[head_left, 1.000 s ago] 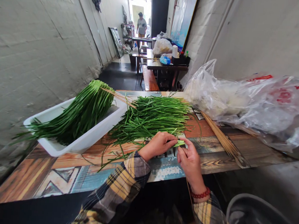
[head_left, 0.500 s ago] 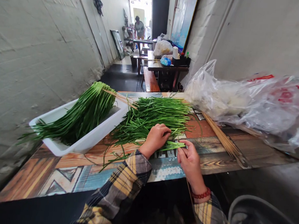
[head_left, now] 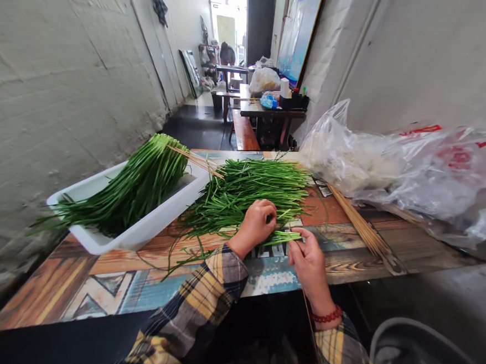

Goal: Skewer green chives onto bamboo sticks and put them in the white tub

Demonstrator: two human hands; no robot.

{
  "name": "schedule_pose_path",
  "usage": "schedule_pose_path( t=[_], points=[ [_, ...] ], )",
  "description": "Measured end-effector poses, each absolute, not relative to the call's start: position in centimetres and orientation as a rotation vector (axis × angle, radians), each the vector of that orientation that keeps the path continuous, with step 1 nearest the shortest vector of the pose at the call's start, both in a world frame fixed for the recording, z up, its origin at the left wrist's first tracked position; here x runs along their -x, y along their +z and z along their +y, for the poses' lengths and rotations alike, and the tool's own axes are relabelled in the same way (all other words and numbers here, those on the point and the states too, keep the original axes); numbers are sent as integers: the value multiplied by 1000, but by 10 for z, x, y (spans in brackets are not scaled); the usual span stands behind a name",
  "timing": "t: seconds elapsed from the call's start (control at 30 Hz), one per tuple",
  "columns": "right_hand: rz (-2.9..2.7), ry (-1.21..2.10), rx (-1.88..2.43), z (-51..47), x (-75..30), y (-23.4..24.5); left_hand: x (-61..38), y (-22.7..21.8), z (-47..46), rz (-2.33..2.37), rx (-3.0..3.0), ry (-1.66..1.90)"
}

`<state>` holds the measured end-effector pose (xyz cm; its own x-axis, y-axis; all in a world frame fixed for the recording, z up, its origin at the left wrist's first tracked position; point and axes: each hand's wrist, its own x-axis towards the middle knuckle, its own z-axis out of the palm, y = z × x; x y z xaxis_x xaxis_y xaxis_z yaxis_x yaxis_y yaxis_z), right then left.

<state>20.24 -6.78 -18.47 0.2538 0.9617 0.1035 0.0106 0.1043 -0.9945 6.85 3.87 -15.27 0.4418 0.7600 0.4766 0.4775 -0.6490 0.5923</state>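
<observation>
Bench [head_left: 52, 285] with green stalks [head_left: 264, 178]

The right hand [head_left: 310, 261] grips the pale ends of a small bunch [head_left: 280, 238]; the left hand [head_left: 256, 227], fingers curled, sits at the near edge of the main pile [head_left: 237, 198]. White tray [head_left: 152, 223] at left carries another bundle [head_left: 143, 180]; thin sticks [head_left: 357, 220] and plastic bags [head_left: 427, 167] lie at right

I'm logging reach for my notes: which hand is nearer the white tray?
Left. The left hand is right of the white tray, at the near edge of the green stalks; the right hand is farther right.

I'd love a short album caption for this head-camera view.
The right hand holds green stalks by their ends beside a larger pile, near a white tray.
</observation>
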Motion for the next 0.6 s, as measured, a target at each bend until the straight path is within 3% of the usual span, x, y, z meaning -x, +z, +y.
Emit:
schedule_pose_path(
  t=[0.27, 0.6],
  points=[
    [-1021, 956, 1225, -69, -201, -174, -71, -148, 30, 860, -1994, 927],
    [-1047, 951, 1248, -70, -203, -176, -70, -140, 26, 845, -2010, 871]
  ],
)
